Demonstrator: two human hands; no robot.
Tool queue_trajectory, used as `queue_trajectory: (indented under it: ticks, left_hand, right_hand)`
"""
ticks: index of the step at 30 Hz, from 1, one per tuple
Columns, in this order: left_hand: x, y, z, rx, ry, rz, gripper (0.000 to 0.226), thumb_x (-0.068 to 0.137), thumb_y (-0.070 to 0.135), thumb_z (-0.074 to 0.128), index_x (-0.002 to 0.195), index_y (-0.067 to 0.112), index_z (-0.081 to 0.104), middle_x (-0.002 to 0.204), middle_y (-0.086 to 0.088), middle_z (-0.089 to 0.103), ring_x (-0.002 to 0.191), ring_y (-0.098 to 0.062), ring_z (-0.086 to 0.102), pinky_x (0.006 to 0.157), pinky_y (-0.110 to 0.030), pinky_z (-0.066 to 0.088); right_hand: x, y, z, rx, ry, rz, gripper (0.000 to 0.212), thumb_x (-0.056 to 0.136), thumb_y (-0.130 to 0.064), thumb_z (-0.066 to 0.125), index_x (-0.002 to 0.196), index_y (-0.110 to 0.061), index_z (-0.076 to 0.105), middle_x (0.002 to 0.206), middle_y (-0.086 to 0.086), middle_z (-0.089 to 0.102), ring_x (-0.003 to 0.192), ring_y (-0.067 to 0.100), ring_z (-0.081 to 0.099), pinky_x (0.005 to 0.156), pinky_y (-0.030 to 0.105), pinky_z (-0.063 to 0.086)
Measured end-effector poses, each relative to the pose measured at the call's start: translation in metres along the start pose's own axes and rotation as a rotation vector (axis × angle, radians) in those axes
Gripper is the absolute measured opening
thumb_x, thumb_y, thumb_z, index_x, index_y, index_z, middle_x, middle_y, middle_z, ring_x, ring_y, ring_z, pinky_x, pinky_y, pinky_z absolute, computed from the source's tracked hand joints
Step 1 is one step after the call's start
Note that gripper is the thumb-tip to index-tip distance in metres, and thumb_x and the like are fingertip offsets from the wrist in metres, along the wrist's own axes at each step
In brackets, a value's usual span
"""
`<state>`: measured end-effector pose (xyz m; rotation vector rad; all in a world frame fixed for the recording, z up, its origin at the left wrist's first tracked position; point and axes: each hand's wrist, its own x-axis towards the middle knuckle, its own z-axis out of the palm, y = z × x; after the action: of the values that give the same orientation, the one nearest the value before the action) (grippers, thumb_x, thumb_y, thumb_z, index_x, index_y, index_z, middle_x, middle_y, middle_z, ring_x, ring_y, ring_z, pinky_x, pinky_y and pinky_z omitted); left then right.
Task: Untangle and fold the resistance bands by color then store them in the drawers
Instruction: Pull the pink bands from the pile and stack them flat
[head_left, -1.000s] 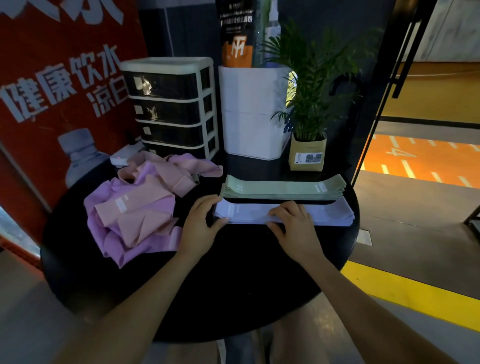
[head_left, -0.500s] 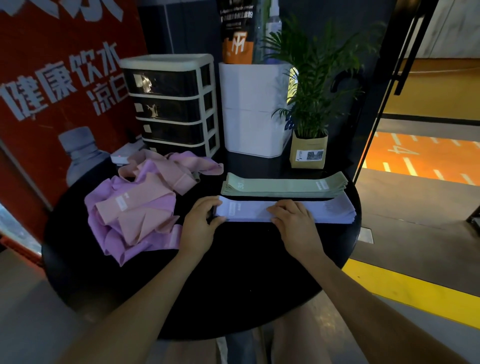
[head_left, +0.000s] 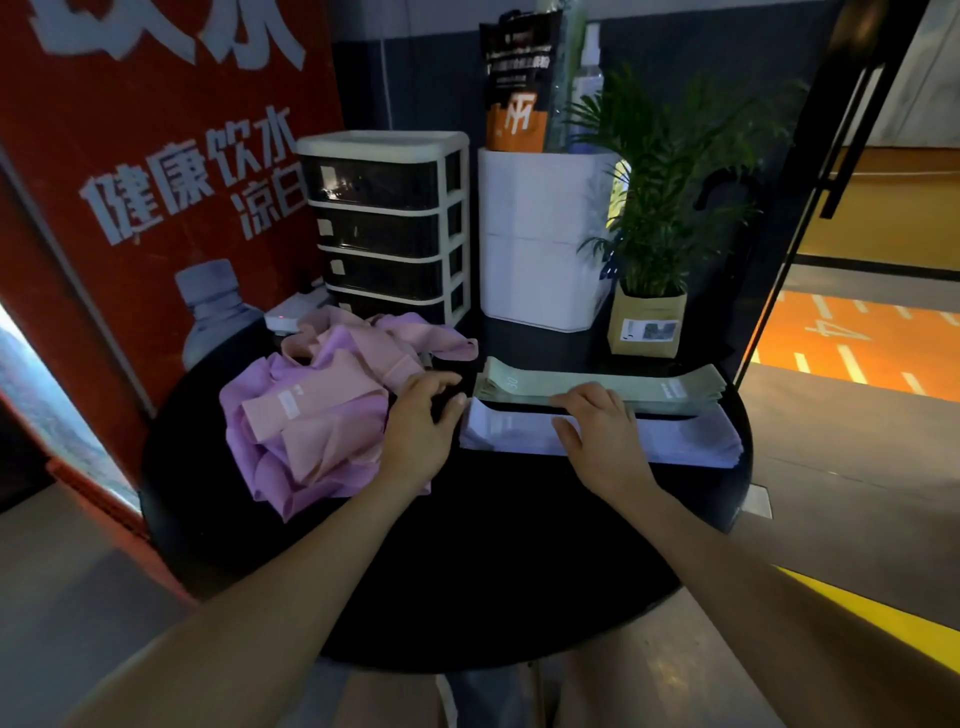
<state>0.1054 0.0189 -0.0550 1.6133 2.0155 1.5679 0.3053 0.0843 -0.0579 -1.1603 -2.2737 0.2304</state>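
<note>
A flat folded stack of green bands lies across the far right of the round black table. Just in front of it lies a folded stack of pale lavender-white bands. To the left sits a tangled pile of pink and purple bands. My right hand rests on the pale stack, its fingertips touching the green stack's near edge. Between the pile and the stacks' left ends, my left hand hovers loosely curled and holds nothing. The four-drawer unit stands behind the pile with all drawers closed.
A tall white bin with a bag and a spray bottle stands beside the drawers. A potted plant is at the back right. A small white device lies behind the pile. A red poster lines the left.
My left hand has come off the pale stack's left end and shifted slightly left. My right hand has slid forward until its fingertips reach the green stack.
</note>
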Motion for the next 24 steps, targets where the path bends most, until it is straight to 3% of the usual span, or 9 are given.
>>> queue_trajectory:
  ticks: [3, 7, 11, 15, 18, 21, 24]
  left_hand:
    - [0.021, 0.003, -0.025, 0.096, 0.03, 0.062, 0.019, 0.087, 0.009, 0.058, 0.105, 0.009, 0.063, 0.108, -0.003, 0.058, 0.096, -0.012, 0.055, 0.085, -0.006, 0.037]
    - [0.045, -0.008, -0.062, 0.177, 0.039, 0.062, 0.023, 0.084, 0.004, 0.059, 0.106, 0.006, 0.063, 0.11, -0.008, 0.059, 0.102, -0.02, 0.055, 0.083, -0.02, 0.038]
    - [0.067, -0.03, -0.093, 0.328, 0.032, 0.044, 0.028, 0.081, 0.004, 0.062, 0.109, 0.003, 0.063, 0.112, -0.014, 0.061, 0.107, -0.027, 0.054, 0.08, -0.013, 0.03]
    - [0.081, -0.045, -0.107, 0.376, 0.031, 0.057, 0.03, 0.075, 0.01, 0.06, 0.103, 0.001, 0.067, 0.104, -0.017, 0.062, 0.1, -0.032, 0.057, 0.084, -0.03, 0.041]
    - [0.095, -0.059, -0.11, 0.413, 0.003, -0.01, 0.034, 0.075, 0.009, 0.068, 0.109, 0.007, 0.064, 0.112, -0.014, 0.057, 0.103, -0.033, 0.054, 0.088, -0.038, 0.045]
    - [0.106, -0.079, -0.115, 0.477, -0.04, -0.075, 0.037, 0.074, 0.014, 0.072, 0.11, 0.011, 0.063, 0.117, -0.009, 0.056, 0.111, -0.028, 0.05, 0.093, -0.037, 0.042]
    - [0.112, -0.095, -0.122, 0.538, -0.029, -0.121, 0.029, 0.076, 0.035, 0.066, 0.101, 0.02, 0.065, 0.119, 0.003, 0.056, 0.115, -0.024, 0.049, 0.093, -0.036, 0.042]
  right_hand:
    - [0.034, -0.022, 0.002, 0.077, -0.024, -0.031, 0.03, 0.091, -0.013, 0.054, 0.121, -0.013, 0.058, 0.118, 0.009, 0.051, 0.11, 0.03, 0.047, 0.092, 0.037, 0.035]
    - [0.075, -0.054, 0.014, 0.182, -0.058, -0.035, 0.028, 0.089, -0.011, 0.056, 0.117, -0.01, 0.061, 0.114, 0.013, 0.053, 0.107, 0.033, 0.051, 0.093, 0.039, 0.042]
    - [0.112, -0.081, 0.03, 0.243, -0.058, 0.002, 0.024, 0.087, -0.008, 0.054, 0.11, -0.008, 0.064, 0.111, 0.017, 0.055, 0.099, 0.034, 0.056, 0.088, 0.04, 0.047]
    - [0.147, -0.089, 0.05, 0.251, -0.114, 0.031, 0.025, 0.085, -0.009, 0.055, 0.108, -0.009, 0.064, 0.111, 0.017, 0.058, 0.099, 0.033, 0.058, 0.081, 0.031, 0.047]
    - [0.17, -0.089, 0.065, 0.264, -0.165, 0.064, 0.023, 0.084, -0.012, 0.057, 0.106, -0.009, 0.064, 0.108, 0.018, 0.059, 0.099, 0.034, 0.058, 0.08, 0.03, 0.046]
    - [0.191, -0.088, 0.08, 0.246, -0.235, 0.136, 0.038, 0.085, -0.023, 0.061, 0.12, -0.009, 0.057, 0.122, 0.017, 0.051, 0.111, 0.034, 0.053, 0.092, 0.033, 0.044]
    - [0.206, -0.091, 0.094, 0.227, -0.293, 0.207, 0.059, 0.081, -0.04, 0.065, 0.13, -0.011, 0.048, 0.133, 0.017, 0.042, 0.121, 0.035, 0.044, 0.101, 0.036, 0.039]
